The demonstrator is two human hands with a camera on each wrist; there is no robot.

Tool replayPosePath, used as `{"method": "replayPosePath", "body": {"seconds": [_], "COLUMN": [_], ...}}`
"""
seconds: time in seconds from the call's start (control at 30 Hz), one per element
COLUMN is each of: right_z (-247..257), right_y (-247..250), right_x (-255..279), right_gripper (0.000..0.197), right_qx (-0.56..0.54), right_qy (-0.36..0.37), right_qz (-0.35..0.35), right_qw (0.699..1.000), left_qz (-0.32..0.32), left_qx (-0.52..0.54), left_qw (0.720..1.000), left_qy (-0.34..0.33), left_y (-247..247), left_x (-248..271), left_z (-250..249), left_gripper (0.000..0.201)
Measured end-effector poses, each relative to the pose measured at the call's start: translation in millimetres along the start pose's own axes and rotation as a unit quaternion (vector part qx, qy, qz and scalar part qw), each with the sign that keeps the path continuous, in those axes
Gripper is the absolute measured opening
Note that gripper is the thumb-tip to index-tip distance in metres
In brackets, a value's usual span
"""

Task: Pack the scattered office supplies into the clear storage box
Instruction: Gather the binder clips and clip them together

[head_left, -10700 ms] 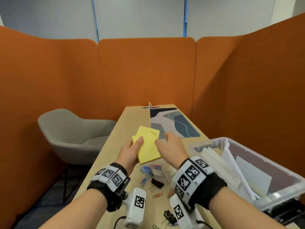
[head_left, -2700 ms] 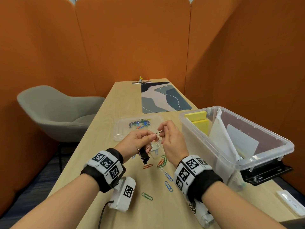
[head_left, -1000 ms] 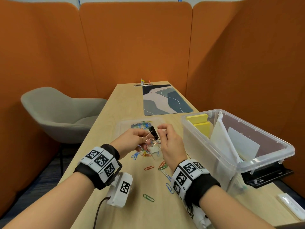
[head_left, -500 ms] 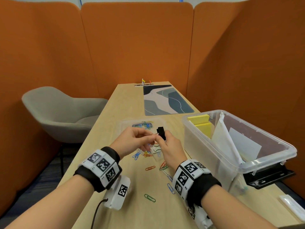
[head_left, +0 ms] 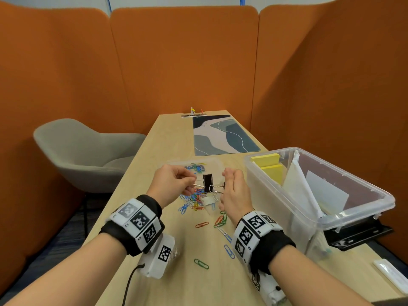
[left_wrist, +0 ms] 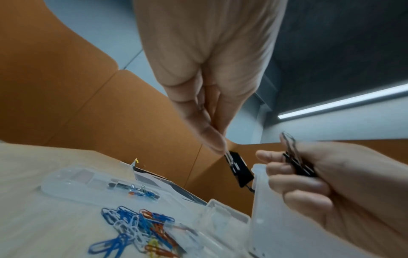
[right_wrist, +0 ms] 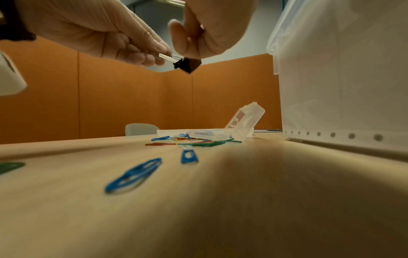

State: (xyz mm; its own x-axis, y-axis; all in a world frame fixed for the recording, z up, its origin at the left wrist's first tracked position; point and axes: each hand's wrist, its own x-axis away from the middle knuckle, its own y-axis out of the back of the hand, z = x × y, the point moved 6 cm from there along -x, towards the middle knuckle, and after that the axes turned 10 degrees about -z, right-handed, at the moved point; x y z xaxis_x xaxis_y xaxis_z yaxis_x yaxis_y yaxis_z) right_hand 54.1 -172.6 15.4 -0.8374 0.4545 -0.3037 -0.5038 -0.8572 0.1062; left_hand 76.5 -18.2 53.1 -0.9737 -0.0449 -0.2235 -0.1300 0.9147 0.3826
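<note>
My left hand (head_left: 189, 183) pinches the wire handle of a black binder clip (head_left: 207, 182), which hangs above the table; the left wrist view shows this binder clip (left_wrist: 239, 170) below the thumb. My right hand (head_left: 229, 186) is just to its right, fingers curled round a second black binder clip (left_wrist: 295, 164). Whether the two clips are linked I cannot tell. The clear storage box (head_left: 353, 219) stands to the right, with yellow sticky notes (head_left: 268, 160) and white papers (head_left: 295, 184) inside. Several coloured paper clips (head_left: 194, 198) lie below the hands.
A small clear case (right_wrist: 238, 127) stands open among the paper clips. A flat clear tray (head_left: 174, 164) lies behind the hands, a patterned mat (head_left: 223, 135) further back. More paper clips (head_left: 228, 250) lie towards me. A grey chair (head_left: 88, 151) stands left of the table.
The hands have drawn slightly apart. The black binder clip, half a second ago between both hands' fingertips, now hangs from the left hand's pinch.
</note>
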Motion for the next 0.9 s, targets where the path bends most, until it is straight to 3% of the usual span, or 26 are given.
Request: {"method": "replayPosePath", "body": {"seconds": [0.17,0.5,0.73,0.9], "right_z": [10.0,-0.9,-1.4,6.6], "right_y": [7.2,9.4,9.9,14.8], "right_x": [2.7,-1.0,-1.1,-0.7], "right_gripper": [0.034,0.048,0.048,0.044], "right_qx": [0.07,0.239,0.247,0.203], "right_qy": [0.018,-0.007,-0.011,-0.005], "right_qz": [0.016,0.027,0.027,-0.012], "right_qw": [0.997,0.971,0.969,0.979], "left_qz": [0.085,0.147,0.146,0.146], "left_qx": [0.034,0.089,0.069,-0.023], "left_qw": [0.996,0.984,0.986,0.989], "left_qy": [0.012,0.043,0.05,-0.016], "left_y": [-24.2,-35.6,-34.9,-39.0], "left_x": [17.6,30.5,33.0,35.3], "left_z": [-5.6,-11.2,-13.1,-30.9], "left_gripper": [0.009,0.008,0.008,0.013]}}
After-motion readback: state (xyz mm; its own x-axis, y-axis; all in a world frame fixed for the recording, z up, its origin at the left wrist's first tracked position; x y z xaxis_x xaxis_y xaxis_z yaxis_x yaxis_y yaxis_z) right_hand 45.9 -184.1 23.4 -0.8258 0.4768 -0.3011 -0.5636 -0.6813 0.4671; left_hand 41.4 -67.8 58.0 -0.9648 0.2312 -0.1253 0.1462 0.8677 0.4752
